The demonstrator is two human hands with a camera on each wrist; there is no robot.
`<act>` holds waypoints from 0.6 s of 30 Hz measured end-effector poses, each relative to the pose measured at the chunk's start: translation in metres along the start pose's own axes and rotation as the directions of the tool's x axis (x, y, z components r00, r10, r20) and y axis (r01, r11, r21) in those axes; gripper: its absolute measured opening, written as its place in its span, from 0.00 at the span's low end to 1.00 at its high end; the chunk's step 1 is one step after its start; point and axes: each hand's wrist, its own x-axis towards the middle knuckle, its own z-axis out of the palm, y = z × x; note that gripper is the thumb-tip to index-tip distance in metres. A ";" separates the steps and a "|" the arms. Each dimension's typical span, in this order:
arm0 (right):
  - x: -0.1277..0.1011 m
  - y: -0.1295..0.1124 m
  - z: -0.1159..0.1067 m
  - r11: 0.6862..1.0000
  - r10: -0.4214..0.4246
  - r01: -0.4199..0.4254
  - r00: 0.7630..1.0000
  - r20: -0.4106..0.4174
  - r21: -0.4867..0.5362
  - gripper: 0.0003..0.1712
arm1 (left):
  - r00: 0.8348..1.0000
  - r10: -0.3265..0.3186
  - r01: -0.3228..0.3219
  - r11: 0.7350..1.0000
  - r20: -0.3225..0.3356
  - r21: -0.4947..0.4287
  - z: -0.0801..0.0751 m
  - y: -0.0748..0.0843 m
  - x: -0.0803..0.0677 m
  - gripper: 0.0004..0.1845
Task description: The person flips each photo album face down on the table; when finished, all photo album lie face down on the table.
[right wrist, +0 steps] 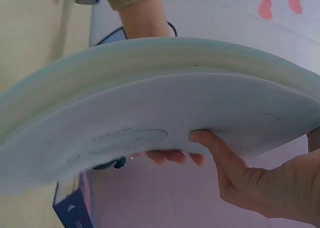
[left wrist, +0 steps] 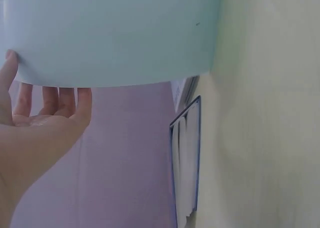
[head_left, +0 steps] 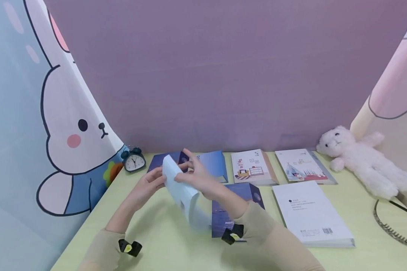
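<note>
A light blue soft-covered book [head_left: 178, 182] is held up above the table, bent into a curve, with its lower end blurred. My left hand [head_left: 151, 184] pinches its left edge. The thumb lies on the pale cover [left wrist: 115, 37] in the left wrist view, with the other fingers behind the edge. From the right, my right hand [head_left: 198, 175] grips the upper part of the book. In the right wrist view its thumb [right wrist: 205, 138] presses on the bowed cover, and the page edges [right wrist: 150, 67] show as a curved band.
Behind the hands stand an alarm clock [head_left: 134, 161] and a row of books, among them a blue book [head_left: 213, 163] and an illustrated book [head_left: 254, 165]. A dark blue book [head_left: 222, 222] and a white book [head_left: 313, 214] lie nearer. A plush toy [head_left: 362, 158] rests at right.
</note>
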 end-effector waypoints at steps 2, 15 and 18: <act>-0.001 -0.004 -0.006 0.999 0.004 -0.004 1.000 -0.006 0.036 0.50 | 1.000 -0.013 0.013 1.000 0.005 0.024 0.001 -0.002 0.001 0.30; 0.004 0.009 -0.031 0.966 0.081 -0.050 0.990 -0.114 0.254 0.47 | 0.985 -0.166 0.172 0.970 -0.052 0.172 -0.008 -0.017 0.003 0.29; 0.005 0.019 -0.033 0.961 0.094 -0.051 0.984 -0.148 0.273 0.46 | 0.983 -0.176 0.182 0.963 -0.050 0.196 -0.012 -0.023 0.003 0.30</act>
